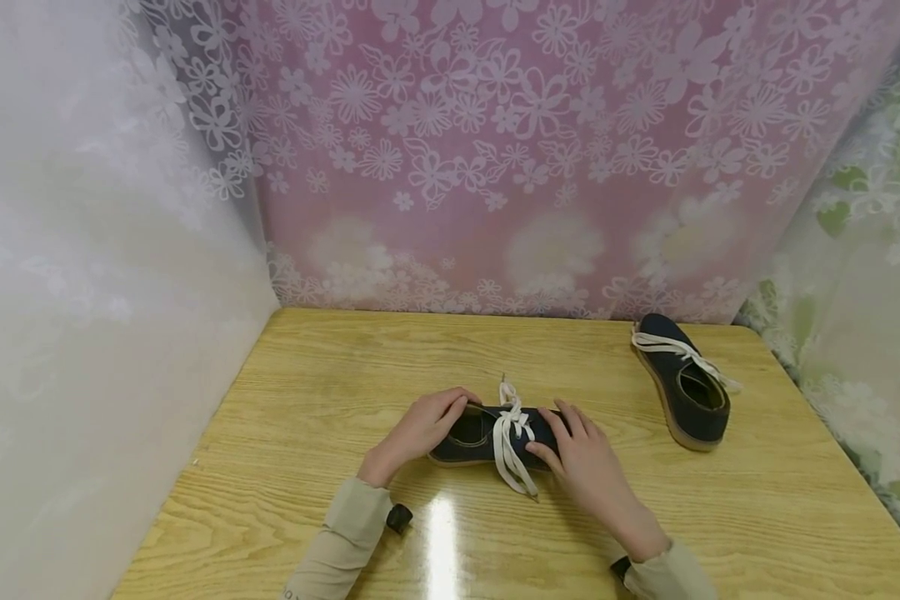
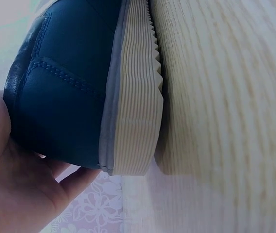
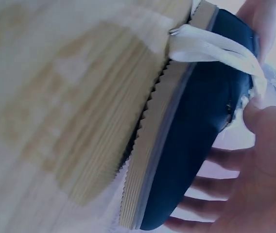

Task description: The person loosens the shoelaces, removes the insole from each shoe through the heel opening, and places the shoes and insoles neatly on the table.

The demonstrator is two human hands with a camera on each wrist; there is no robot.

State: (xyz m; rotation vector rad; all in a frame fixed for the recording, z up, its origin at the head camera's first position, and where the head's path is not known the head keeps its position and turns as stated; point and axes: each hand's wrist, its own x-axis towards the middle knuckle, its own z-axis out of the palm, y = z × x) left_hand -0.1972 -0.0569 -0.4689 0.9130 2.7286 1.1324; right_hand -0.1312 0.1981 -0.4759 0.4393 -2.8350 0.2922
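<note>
A dark navy lace-up shoe lies on the table in the head view, its toe pointing right. White laces are knotted on top and hang over its near side. At the heel, my left hand grips the collar; the left wrist view shows thumb and fingers around the heel above a ribbed tan sole. My right hand holds the toe end, thumb near the laces and fingers over the far side. In the right wrist view the sole stands on or just above the wood.
A matching navy shoe with white laces rests at the back right, its toe toward the rear edge. The wooden table meets a pink floral curtain behind, with pale sheets at both sides.
</note>
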